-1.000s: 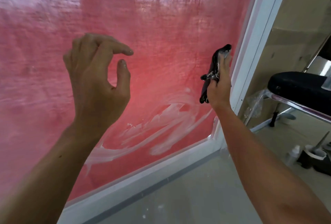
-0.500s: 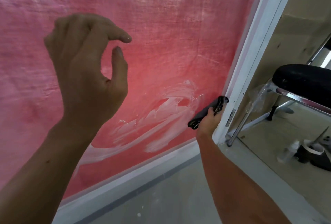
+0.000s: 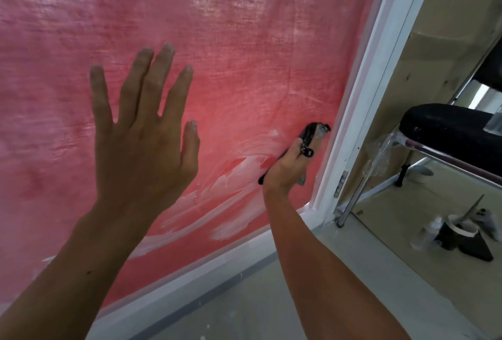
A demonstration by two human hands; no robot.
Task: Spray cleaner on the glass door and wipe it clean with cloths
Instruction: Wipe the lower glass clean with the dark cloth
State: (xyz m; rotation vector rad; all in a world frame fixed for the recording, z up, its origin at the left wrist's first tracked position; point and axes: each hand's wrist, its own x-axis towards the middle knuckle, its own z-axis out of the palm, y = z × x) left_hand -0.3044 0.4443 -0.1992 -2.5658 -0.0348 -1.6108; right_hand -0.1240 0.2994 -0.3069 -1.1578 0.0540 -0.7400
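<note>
The left hand spreads flat before the pink-backed, foam-streaked glass door. The right hand grips a crumpled black cloth against the pane. No writing is legible.

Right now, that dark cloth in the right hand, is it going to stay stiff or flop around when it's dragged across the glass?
Probably floppy: the dark cloth bunches in the right hand, with loose ends sticking out above and below the fingers. It looks light, held by a one-handed grip. It may slide easily, since white smears of cleaner streak the glass door there.

Single head-worn view, angled forward and down, close to the glass door and both forearms.
</note>
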